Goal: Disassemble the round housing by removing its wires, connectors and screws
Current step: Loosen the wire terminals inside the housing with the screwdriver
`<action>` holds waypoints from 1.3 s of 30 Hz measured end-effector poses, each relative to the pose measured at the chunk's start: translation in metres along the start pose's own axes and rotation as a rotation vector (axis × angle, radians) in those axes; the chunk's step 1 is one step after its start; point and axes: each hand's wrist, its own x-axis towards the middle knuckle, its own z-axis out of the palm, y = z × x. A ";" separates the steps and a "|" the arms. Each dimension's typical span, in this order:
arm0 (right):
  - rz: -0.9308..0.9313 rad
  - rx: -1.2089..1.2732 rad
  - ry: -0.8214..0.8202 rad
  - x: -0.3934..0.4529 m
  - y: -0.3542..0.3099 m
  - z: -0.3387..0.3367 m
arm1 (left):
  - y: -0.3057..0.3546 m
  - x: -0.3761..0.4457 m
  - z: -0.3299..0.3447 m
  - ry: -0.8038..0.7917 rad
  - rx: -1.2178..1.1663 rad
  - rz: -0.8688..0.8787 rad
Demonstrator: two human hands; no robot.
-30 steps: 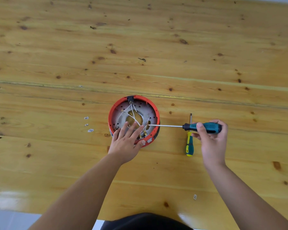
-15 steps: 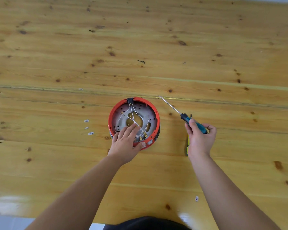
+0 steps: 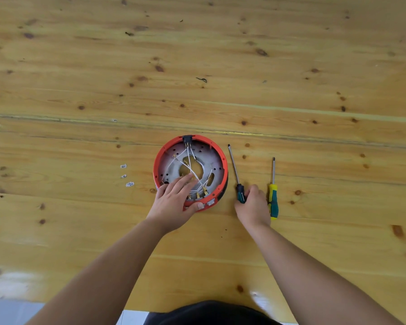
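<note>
The round housing (image 3: 220,156) has a red rim and a grey inner plate. It lies open side up on the wooden table. White wires (image 3: 192,167) run from a black connector (image 3: 187,138) at its far rim to brass terminals (image 3: 198,195) at the near rim. My left hand (image 3: 174,202) rests on the housing's near edge, fingers over the inner plate and thumb on the rim. My right hand (image 3: 252,206) is closed on the handle of a teal screwdriver (image 3: 234,171), which lies flat on the table right of the housing, tip pointing away.
A yellow-and-green screwdriver (image 3: 272,195) lies just right of my right hand. Three small white pieces (image 3: 126,175) sit on the table left of the housing, and another (image 3: 114,120) farther back. The table's near edge (image 3: 131,307) runs along the bottom.
My right hand drew the teal screwdriver out of the housing, swung it to the right and lowered it flat onto the table. My left hand stayed on the housing.
</note>
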 end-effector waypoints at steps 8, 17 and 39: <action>-0.150 0.034 0.179 0.005 -0.026 -0.020 | 0.001 0.001 -0.002 -0.016 -0.030 -0.021; -0.666 -0.367 -0.161 0.024 -0.100 -0.030 | 0.003 0.007 -0.006 0.162 -0.246 -0.110; -0.565 -0.445 -0.265 0.016 -0.101 -0.018 | 0.018 0.020 -0.009 0.191 -0.333 -0.288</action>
